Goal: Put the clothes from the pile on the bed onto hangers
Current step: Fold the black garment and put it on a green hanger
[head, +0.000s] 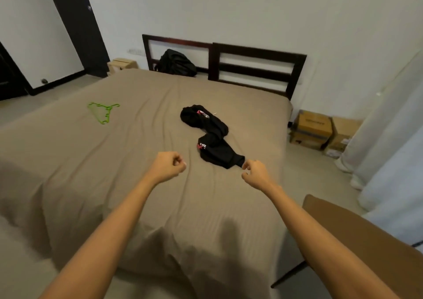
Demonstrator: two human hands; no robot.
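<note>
Clothes point(210, 136): a black heap with red-and-white print, strung out in two lumps right of centre on the bed point(114, 173), near end toward the person.

Bed: brown sheet, wrinkled. Wide bare stretch on the left half and along the near edge, good room to spread a garment flat. Far edge closed by the dark headboard point(251, 58); right edge drops to the floor near the heap.

Curtain point(389, 127) and cardboard boxes point(313, 124) stand on the right, so little floor there. Brown chair point(354, 230) sits close by the right forearm; a wide elbow swing could knock it.

Black backpack point(177, 63) leans at the headboard, well apart from the heap. Same colour as the clothes, so it could be mistaken for one of them.

Green hanger point(103, 113): lies flat on the far left of the sheet, well apart from the clothes. It looks like more than one stacked; cannot tell. Risk: stacked hooks snag when lifted one-handed.

Left hand point(170, 165): fist closed, empty, above bare sheet just left of the heap.

Right hand point(255, 173): fingers curled, no cloth seen between them, just beside the heap's near corner; cannot tell if touching. Risk: pulling that corner drags both lumps, tangled, toward the right edge.
</note>
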